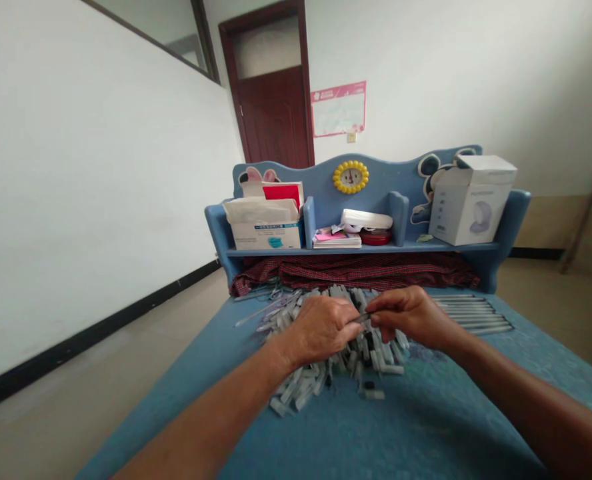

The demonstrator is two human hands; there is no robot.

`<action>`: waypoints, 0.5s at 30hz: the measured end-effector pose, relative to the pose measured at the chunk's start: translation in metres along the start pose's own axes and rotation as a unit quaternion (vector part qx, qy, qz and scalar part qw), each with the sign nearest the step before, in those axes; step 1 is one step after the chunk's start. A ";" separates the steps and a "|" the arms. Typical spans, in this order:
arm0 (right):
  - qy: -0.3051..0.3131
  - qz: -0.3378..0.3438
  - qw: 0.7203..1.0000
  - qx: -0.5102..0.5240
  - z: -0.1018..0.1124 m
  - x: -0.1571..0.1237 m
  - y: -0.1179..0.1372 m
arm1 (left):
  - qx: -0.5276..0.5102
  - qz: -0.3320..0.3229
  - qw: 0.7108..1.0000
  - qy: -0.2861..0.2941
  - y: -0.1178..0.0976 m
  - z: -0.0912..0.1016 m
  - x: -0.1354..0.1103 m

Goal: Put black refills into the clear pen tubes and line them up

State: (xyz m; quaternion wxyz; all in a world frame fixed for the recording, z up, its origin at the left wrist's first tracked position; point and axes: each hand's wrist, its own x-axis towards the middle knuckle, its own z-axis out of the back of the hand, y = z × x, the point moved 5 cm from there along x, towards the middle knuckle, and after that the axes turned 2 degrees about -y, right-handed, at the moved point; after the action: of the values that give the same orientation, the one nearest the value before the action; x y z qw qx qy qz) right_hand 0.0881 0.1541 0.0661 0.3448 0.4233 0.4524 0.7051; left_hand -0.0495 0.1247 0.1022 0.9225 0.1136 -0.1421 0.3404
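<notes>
My left hand (323, 328) and my right hand (410, 315) meet over a heap of small grey and white pen parts (321, 373) on the blue desk (426, 427). Both hands are closed in a pinch on one thin dark pen piece (363, 318) held between them, fingertips almost touching. The heap spreads under and in front of both hands, with loose caps near the front. A neat row of long grey pen tubes (471, 313) lies to the right of my right hand.
A blue shelf (366, 248) at the desk's back carries a mask box (266, 230), booklets, a red dish and a white carton (469, 200). Red checked cloth (356, 270) lies under it. A brown door (276, 113) stands behind, with a white wall left.
</notes>
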 end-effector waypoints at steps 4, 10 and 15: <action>0.014 0.007 0.995 -0.095 -0.005 -0.008 -0.004 | -0.001 0.000 1.000 -0.002 -0.002 -0.010 -0.005; 0.026 -0.004 0.996 -0.084 -0.012 -0.010 -0.009 | 0.005 -0.002 1.000 -0.007 -0.005 -0.015 -0.010; 0.020 -0.019 0.997 -0.077 -0.014 -0.008 -0.019 | 0.038 -0.009 0.999 -0.017 -0.005 -0.019 -0.010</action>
State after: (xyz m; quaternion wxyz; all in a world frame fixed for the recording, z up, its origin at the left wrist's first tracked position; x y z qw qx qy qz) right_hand 0.0803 0.1487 0.0427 0.3808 0.3723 0.4115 0.7397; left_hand -0.0503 0.1204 0.0808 0.9179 0.1556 -0.1439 0.3354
